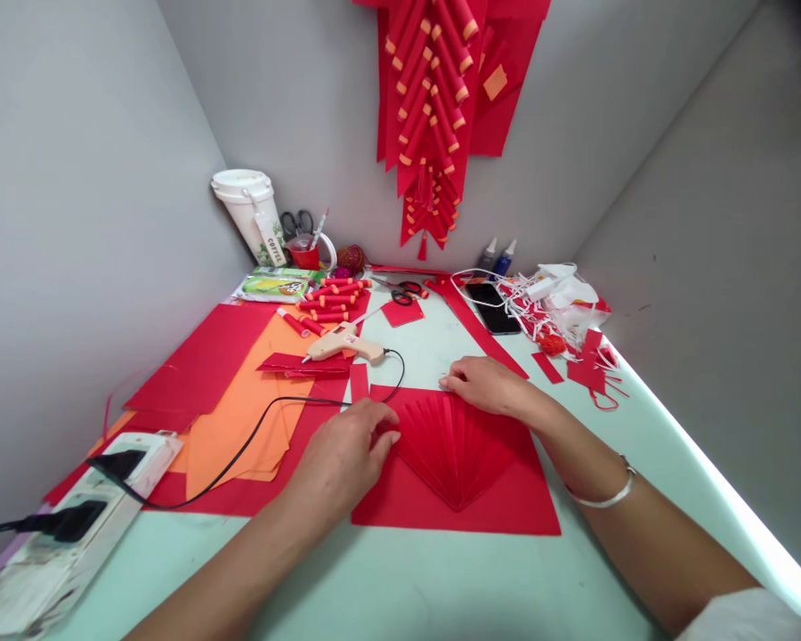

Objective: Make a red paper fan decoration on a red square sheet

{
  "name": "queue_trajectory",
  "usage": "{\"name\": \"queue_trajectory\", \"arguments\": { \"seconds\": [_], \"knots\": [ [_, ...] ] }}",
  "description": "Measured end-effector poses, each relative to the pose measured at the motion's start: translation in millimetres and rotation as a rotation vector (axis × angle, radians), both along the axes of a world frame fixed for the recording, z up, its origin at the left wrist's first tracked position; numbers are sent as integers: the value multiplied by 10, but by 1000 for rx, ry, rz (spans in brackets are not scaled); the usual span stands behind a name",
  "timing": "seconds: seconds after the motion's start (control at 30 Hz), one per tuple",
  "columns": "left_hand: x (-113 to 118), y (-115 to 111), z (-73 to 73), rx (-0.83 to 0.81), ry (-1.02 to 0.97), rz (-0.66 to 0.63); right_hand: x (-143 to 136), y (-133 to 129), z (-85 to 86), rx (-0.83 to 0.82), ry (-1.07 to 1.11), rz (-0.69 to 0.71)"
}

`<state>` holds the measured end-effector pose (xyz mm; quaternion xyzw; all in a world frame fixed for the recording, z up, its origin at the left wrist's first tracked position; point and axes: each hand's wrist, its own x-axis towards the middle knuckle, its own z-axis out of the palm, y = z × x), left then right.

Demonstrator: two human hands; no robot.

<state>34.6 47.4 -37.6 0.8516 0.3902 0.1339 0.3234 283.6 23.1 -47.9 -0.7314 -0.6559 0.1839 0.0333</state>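
Observation:
A pleated red paper fan [455,454] lies spread on a red paper sheet [387,507], its point toward me. My left hand [357,441] is at the fan's left edge, with the thumb and forefinger closed around its corner. Over the far edge of the fan, my right hand [484,385] has its fingers curled and pressed together; what they hold, if anything, is hidden. A small red strip [359,381] lies just beyond my left hand. Behind it, a cream glue gun [345,345] rests on folded red paper [273,363].
Orange sheets [240,427] and red card [200,361] cover the left, crossed by the cord of a power strip [73,534]. Red paper rolls [334,298], scissors [407,292], a phone [494,309] and white scraps [564,289] lie farther back. Red decorations [433,89] hang on the wall.

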Motion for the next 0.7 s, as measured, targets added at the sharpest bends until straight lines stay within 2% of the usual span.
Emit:
{"name": "queue_trajectory", "arguments": {
  "seconds": [0.2,0.33,0.47,0.7],
  "knots": [
    [-82,116,176,260,189,216,-19,-3,18,-15,-6,1],
    [-150,183,253,332,276,332,-38,-13,41,-27,-2,-5],
    [-215,227,237,361,377,316,-33,-17,27,-35,12,-9],
    [-211,214,177,283,421,164,-21,-14,-1,-37,28,-25]
  ]
}}
